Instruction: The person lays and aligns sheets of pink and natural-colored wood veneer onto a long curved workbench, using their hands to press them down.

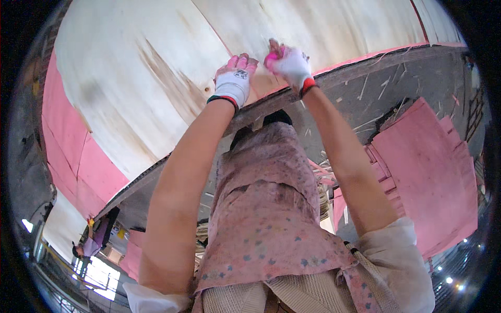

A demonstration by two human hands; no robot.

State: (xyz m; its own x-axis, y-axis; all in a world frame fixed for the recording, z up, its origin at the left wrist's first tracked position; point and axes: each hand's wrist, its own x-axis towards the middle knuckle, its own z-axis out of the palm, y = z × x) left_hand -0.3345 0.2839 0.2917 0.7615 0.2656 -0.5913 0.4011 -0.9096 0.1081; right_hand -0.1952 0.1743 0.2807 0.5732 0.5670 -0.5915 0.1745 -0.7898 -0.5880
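Note:
My left hand [235,82], in a white work glove with pink-stained fingertips, lies on a large pale wood veneer sheet [172,31] near its front edge. Its fingers are stretched forward over the wood, with nothing seen in them. Just to the right, my right hand [292,63] wears a matching glove with a red cuff. Its pink-smeared fingers are curled together and a little blurred. A small brownish bit shows at their tips; whether it is a scrap of wood or a bare fingertip I cannot make out. A dark seam runs through the veneer just beyond my hands.
Pink sheets [78,161] show beneath the veneer on the left. A stack of pink sheets [428,172] stands at the right. Wood splinters litter the grey floor [365,88]. Another person [94,245] is at the far left end of the veneer. A stained, flowered apron [266,224] covers my front.

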